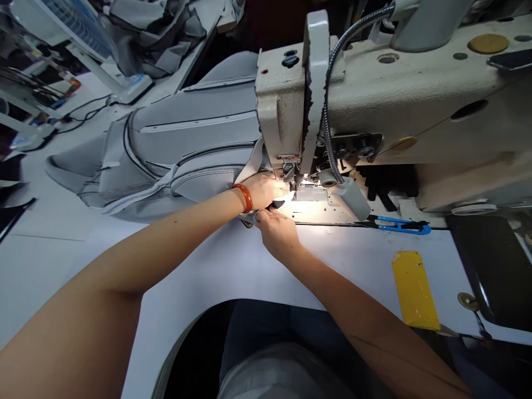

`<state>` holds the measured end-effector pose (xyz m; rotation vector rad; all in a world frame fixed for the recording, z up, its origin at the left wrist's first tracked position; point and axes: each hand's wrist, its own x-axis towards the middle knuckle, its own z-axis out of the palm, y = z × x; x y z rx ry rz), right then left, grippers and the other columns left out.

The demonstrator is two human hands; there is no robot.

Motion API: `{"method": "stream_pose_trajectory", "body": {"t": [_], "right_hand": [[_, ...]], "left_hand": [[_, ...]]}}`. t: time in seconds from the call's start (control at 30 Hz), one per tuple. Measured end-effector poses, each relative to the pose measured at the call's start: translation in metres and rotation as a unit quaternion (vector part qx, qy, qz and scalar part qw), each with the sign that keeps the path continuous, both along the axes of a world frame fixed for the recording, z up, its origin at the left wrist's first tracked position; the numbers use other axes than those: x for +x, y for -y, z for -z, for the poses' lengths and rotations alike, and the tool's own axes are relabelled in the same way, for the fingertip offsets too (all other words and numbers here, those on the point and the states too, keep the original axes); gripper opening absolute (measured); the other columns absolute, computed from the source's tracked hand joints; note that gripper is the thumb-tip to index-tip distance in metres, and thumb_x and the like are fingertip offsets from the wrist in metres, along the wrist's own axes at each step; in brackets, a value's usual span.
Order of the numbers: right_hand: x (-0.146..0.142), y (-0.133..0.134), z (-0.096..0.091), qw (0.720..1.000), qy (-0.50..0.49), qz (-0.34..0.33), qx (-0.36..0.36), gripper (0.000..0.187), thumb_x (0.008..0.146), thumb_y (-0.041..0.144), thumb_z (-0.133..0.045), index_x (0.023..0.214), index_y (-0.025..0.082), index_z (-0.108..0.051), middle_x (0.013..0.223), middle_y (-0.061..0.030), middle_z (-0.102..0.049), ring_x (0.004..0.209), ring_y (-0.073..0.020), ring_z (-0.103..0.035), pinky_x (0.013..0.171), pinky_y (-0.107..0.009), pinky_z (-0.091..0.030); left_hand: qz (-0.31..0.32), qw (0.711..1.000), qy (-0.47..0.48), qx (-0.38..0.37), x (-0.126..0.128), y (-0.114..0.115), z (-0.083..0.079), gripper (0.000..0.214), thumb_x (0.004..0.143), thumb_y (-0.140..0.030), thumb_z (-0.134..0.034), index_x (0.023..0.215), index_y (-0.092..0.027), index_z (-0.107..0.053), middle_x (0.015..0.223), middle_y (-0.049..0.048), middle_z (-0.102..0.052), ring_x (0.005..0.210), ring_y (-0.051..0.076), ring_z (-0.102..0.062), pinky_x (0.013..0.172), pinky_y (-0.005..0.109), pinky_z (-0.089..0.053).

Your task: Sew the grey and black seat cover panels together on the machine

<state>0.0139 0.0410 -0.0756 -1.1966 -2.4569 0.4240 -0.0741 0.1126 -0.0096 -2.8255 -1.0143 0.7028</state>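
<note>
A large grey sewn cover (195, 127) with dark piping lies to the left of a cream sewing machine (282, 105), its near end reaching toward the lit needle area. My left hand (266, 191), with an orange-brown bangle (244, 198) at the wrist, is closed on the cover's end just left of the presser foot (293, 185). Closer to me, my right hand (277, 231) pinches the cover's lower edge between thumb and fingers. The two hands nearly touch, and they hide most of the cloth they hold.
Blue thread snips (401, 225) lie right of the needle plate, below a small lamp (351, 199). A yellow tag (414, 288) and a black phone-like slab (492, 266) are on the white table (199, 266). At far left stands a fan (83, 27), near more grey fabric (153, 33).
</note>
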Motion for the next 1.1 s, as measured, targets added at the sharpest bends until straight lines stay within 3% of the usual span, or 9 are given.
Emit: {"method": "stream_pose_trajectory", "body": {"t": [0.27, 0.43, 0.53, 0.63, 0.7, 0.8, 0.93, 1.0, 1.1], "right_hand": [[-0.002, 0.002, 0.006, 0.999, -0.032, 0.003, 0.035, 0.013, 0.083, 0.008, -0.046, 0.08, 0.017, -0.056, 0.075, -0.006, -0.064, 0.079, -0.0174, -0.06, 0.079, -0.025, -0.043], [-0.001, 0.003, 0.014, 0.997, -0.035, 0.004, 0.065, 0.013, 0.08, 0.007, -0.047, 0.078, 0.016, -0.056, 0.069, -0.0061, -0.062, 0.069, -0.0187, -0.058, 0.065, -0.027, -0.043], [0.002, 0.004, 0.016, 0.995, -0.046, -0.013, 0.086, 0.018, 0.077, 0.003, -0.044, 0.076, 0.016, -0.055, 0.065, -0.0049, -0.06, 0.064, -0.0181, -0.055, 0.063, -0.027, -0.041], [0.003, 0.005, 0.013, 0.99, -0.079, -0.013, 0.117, 0.019, 0.075, 0.002, -0.043, 0.08, 0.016, -0.055, 0.072, -0.0069, -0.061, 0.071, -0.0198, -0.054, 0.068, -0.03, -0.041], [0.001, 0.005, 0.008, 0.987, -0.104, -0.002, 0.123, 0.018, 0.075, 0.005, -0.045, 0.087, 0.014, -0.055, 0.08, -0.0093, -0.061, 0.076, -0.0219, -0.054, 0.07, -0.032, -0.042], [-0.003, 0.003, 0.002, 0.992, -0.096, 0.015, 0.078, 0.018, 0.075, 0.013, -0.052, 0.093, 0.012, -0.054, 0.086, -0.0121, -0.061, 0.081, -0.0243, -0.055, 0.071, -0.034, -0.043], [-0.004, -0.003, -0.007, 0.997, -0.011, 0.074, -0.037, 0.025, 0.078, 0.023, -0.058, 0.098, 0.008, -0.056, 0.091, -0.0158, -0.063, 0.084, -0.0263, -0.058, 0.071, -0.036, -0.046], [0.0, -0.006, -0.011, 0.992, 0.011, 0.1, -0.077, 0.025, 0.08, 0.026, -0.058, 0.097, 0.008, -0.057, 0.089, -0.0162, -0.064, 0.084, -0.026, -0.06, 0.069, -0.034, -0.048], [0.011, -0.009, -0.015, 0.992, 0.009, 0.093, -0.08, 0.024, 0.078, 0.027, -0.063, 0.096, 0.011, -0.061, 0.092, -0.0141, -0.067, 0.085, -0.0254, -0.062, 0.071, -0.033, -0.05]], "left_hand": [[-0.009, 1.0, 0.003, -0.012, 0.0, -0.001, 0.003, 0.041, 0.082, -0.002, -0.045, 0.12, -0.014, -0.056, 0.128, 0.0059, -0.055, 0.102, 0.019, -0.058, 0.091, 0.029, -0.04], [0.039, 0.997, 0.062, -0.013, -0.013, 0.001, -0.001, 0.037, 0.081, -0.006, -0.047, 0.115, -0.015, -0.058, 0.126, 0.0078, -0.056, 0.112, 0.019, -0.053, 0.096, 0.029, -0.038], [0.071, 0.986, 0.15, 0.002, -0.076, 0.031, -0.017, 0.043, 0.084, -0.017, -0.046, 0.126, -0.028, -0.048, 0.136, 0.0022, -0.047, 0.128, 0.019, -0.039, 0.106, 0.034, -0.03], [-0.111, 0.962, 0.188, 0.165, -0.17, 0.079, -0.029, 0.067, 0.083, -0.017, -0.042, 0.142, -0.03, -0.014, 0.148, 0.0061, -0.026, 0.138, 0.025, -0.016, 0.109, 0.047, -0.024], [-0.211, 0.95, 0.139, 0.185, -0.223, 0.102, -0.029, 0.074, 0.08, -0.013, -0.036, 0.144, -0.025, -0.001, 0.151, 0.0103, -0.015, 0.139, 0.029, -0.008, 0.107, 0.053, -0.023], [-0.268, 0.945, 0.027, 0.183, -0.258, 0.105, -0.025, 0.06, 0.081, -0.007, -0.029, 0.138, -0.026, -0.027, 0.142, 0.0074, -0.037, 0.135, 0.025, -0.026, 0.107, 0.05, -0.023], [-0.306, 0.935, -0.087, 0.156, -0.243, 0.094, -0.05, 0.05, 0.085, -0.004, -0.021, 0.116, -0.023, -0.055, 0.125, 0.0021, -0.057, 0.111, 0.017, -0.056, 0.093, 0.035, -0.04], [-0.296, 0.937, -0.116, 0.146, -0.236, 0.115, -0.074, 0.052, 0.085, -0.006, -0.02, 0.113, -0.023, -0.06, 0.12, 0.0032, -0.061, 0.1, 0.018, -0.061, 0.081, 0.033, -0.045], [-0.28, 0.95, -0.095, 0.098, -0.235, 0.179, -0.092, 0.059, 0.079, -0.008, -0.019, 0.116, -0.027, -0.06, 0.117, 0.005, -0.062, 0.083, 0.024, -0.065, 0.065, 0.039, -0.046]]}}
